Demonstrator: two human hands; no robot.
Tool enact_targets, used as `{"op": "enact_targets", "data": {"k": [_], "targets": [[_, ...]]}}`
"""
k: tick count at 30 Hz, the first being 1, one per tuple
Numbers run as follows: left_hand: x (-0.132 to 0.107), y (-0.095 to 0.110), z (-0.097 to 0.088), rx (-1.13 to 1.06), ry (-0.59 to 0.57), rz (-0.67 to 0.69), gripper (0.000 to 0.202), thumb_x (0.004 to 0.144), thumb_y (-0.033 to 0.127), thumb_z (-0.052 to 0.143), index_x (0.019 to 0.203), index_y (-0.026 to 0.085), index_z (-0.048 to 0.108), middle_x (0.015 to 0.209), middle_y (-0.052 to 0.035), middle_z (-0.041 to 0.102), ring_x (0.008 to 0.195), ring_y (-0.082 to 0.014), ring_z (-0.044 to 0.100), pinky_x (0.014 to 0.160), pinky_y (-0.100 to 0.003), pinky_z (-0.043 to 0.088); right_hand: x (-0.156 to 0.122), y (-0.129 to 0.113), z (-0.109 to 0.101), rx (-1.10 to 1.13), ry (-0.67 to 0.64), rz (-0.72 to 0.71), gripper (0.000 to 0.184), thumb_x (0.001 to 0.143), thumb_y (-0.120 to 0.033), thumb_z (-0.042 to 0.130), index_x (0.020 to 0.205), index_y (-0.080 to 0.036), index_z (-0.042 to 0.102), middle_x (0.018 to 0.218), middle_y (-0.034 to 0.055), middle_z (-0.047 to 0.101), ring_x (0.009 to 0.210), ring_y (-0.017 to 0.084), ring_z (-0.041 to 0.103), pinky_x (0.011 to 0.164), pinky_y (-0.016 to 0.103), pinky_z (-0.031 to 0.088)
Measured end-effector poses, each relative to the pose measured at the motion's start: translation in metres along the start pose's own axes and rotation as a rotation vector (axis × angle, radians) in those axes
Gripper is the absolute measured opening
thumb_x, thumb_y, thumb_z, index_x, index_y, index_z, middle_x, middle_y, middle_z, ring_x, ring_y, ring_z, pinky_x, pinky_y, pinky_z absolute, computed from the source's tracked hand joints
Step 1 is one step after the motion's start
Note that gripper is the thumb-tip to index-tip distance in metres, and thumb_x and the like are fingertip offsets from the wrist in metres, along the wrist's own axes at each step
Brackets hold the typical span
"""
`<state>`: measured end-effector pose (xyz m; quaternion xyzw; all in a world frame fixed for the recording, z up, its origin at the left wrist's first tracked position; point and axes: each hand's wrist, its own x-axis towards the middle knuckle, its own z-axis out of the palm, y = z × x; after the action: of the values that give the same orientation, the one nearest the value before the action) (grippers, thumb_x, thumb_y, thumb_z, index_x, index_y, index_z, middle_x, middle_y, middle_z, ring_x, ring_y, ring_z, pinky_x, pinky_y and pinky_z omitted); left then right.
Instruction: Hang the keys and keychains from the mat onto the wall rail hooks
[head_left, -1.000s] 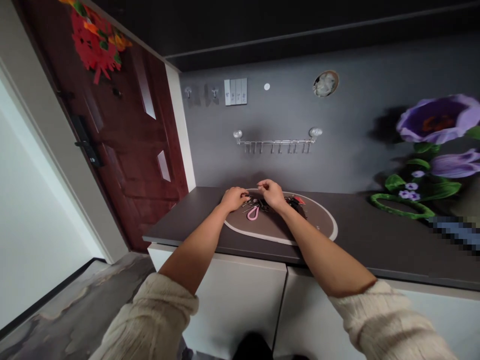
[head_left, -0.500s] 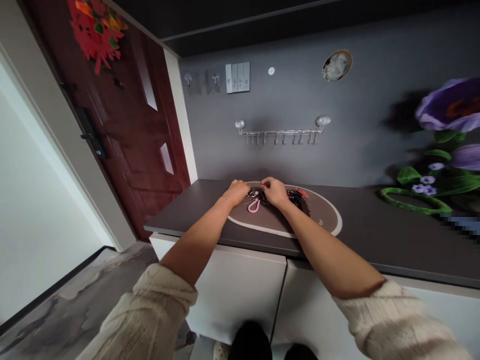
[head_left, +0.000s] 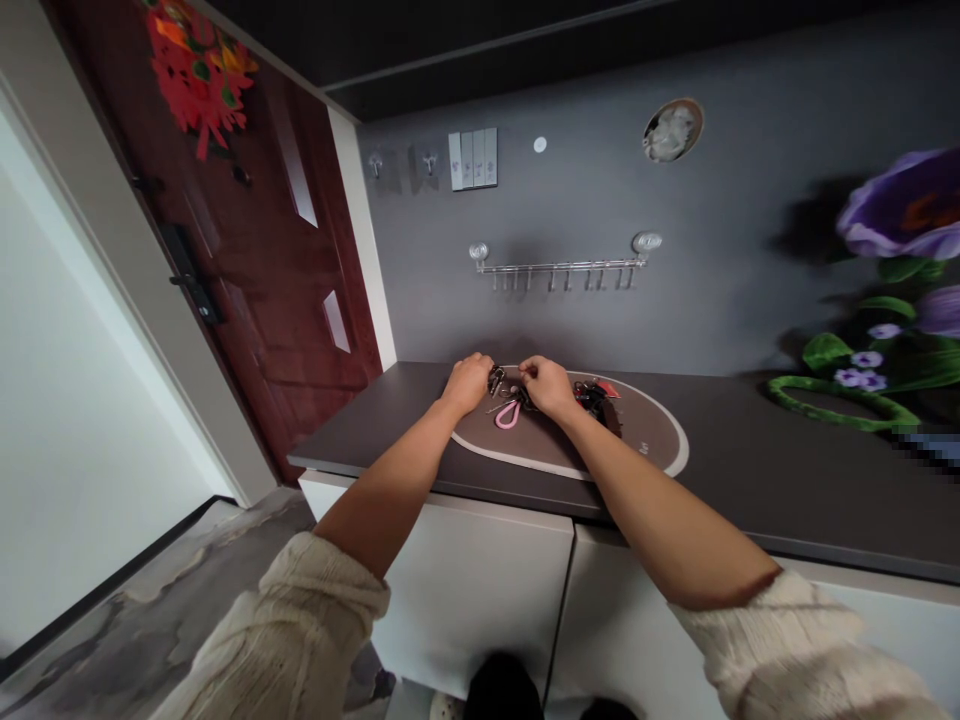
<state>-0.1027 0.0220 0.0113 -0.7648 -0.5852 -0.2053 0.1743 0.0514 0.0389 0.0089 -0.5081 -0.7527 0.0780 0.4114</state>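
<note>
Several keys and key rings lie on a brown oval mat [head_left: 525,445] with a pale rim. My left hand [head_left: 469,382] is closed over a small metal bunch of keys [head_left: 496,379] at the mat's left side. Beside it lies a pink loop strap [head_left: 508,415], attached to other keys. My right hand [head_left: 547,384] is closed above the middle of the mat, thumb and finger pinched together; what they hold, if anything, is hidden. Right of that hand sits a dark pile of keys [head_left: 592,398] with a red tag [head_left: 607,389].
A clear rail with hooks [head_left: 562,266] is fixed to the grey wall above the mat. Purple plush flowers [head_left: 900,210] with a green looped stem [head_left: 840,405] stand at the right. A dark red door [head_left: 247,250] is at the left.
My left hand has shifted slightly left with the metal keys, away from the pink strap. The right hand stays nearly in place. The view has tilted a little.
</note>
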Motion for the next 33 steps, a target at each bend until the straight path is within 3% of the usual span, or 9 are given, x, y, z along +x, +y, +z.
{"op": "enact_targets", "data": {"k": [7,14,25,33], "targets": [[0.0042,-0.0053,0.0028,-0.131,0.120,-0.052,0.033,0.088,0.022,0.022,0.088,0.014,0.054,0.086,-0.0087,0.056,0.085,-0.0161,0.051,0.077,-0.028,0.038,-0.0008,-0.0054,-0.0015,0.075,0.072,-0.063,0.018,0.072,-0.020,0.048,0.084,-0.017,0.060,0.080,0.0046,0.062,0.073,0.014,0.054,0.073,0.027,0.040],[0.0066,-0.0044,0.0036,-0.207,0.168,-0.022,0.033,0.087,0.022,0.024,0.087,0.013,0.055,0.086,-0.0091,0.058,0.085,-0.0164,0.051,0.078,-0.029,0.039,-0.0021,-0.0091,-0.0020,0.120,0.122,-0.223,0.025,0.071,-0.028,0.052,0.092,-0.016,0.058,0.087,0.0058,0.055,0.076,0.014,0.052,0.075,0.029,0.042],[0.0051,0.0001,-0.0009,-0.331,0.186,0.035,0.030,0.086,0.021,0.027,0.085,0.014,0.056,0.086,-0.0077,0.058,0.085,-0.0161,0.051,0.079,-0.028,0.039,-0.0026,-0.0070,-0.0001,0.112,0.082,-0.260,0.024,0.071,-0.011,0.043,0.089,-0.017,0.057,0.086,0.0051,0.051,0.074,0.013,0.051,0.077,0.027,0.042],[0.0038,0.0016,-0.0035,-0.424,0.138,0.008,0.027,0.084,0.017,0.028,0.082,0.014,0.055,0.083,-0.0059,0.058,0.082,-0.0141,0.049,0.078,-0.026,0.038,-0.0008,-0.0069,-0.0024,0.120,0.084,-0.242,0.021,0.072,-0.013,0.043,0.087,-0.017,0.058,0.085,0.0051,0.057,0.079,0.014,0.051,0.080,0.029,0.039]]}}
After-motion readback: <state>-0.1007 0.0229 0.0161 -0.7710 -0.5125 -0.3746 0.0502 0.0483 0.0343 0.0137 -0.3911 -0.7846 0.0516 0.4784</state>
